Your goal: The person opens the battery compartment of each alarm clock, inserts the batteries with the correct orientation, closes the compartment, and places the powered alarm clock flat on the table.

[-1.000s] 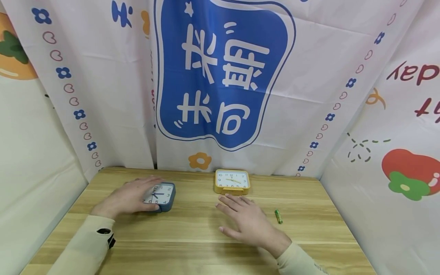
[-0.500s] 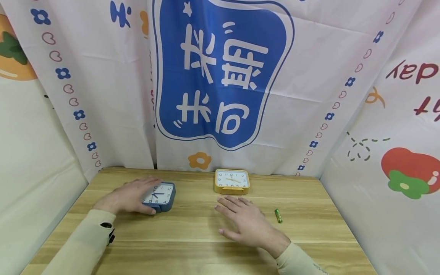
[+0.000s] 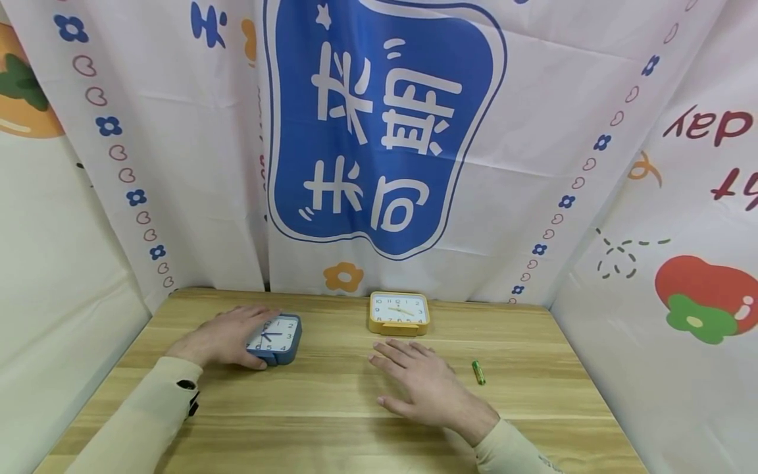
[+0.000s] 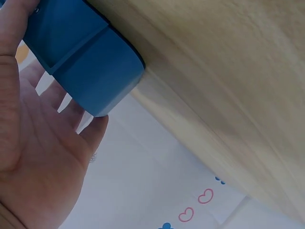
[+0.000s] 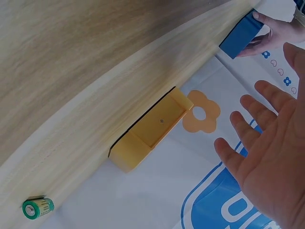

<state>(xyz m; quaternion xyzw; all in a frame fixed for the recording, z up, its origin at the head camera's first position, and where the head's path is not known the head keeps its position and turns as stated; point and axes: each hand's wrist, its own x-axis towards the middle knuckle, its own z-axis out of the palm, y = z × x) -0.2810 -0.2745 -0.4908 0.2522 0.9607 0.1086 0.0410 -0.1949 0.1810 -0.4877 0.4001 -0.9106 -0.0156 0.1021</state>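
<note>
Presently, my left hand (image 3: 227, 336) grips the blue desk clock (image 3: 283, 337) at left on the table (image 3: 320, 421): probably light, rigid and smooth, best held by its casing (image 4: 102, 71). The yellow desk clock (image 3: 399, 311) stands beyond my spread, empty right hand (image 3: 429, 388); a green battery (image 3: 478, 372) lies rightmost.

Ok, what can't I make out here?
Head: left part of the blue square clock, covered by the left hand.
Left wrist: rest of that clock, cut by the top edge.
Head: print on the green cylindrical battery, too small.
Right wrist: face of the yellow rectangular clock, turned away.
</note>
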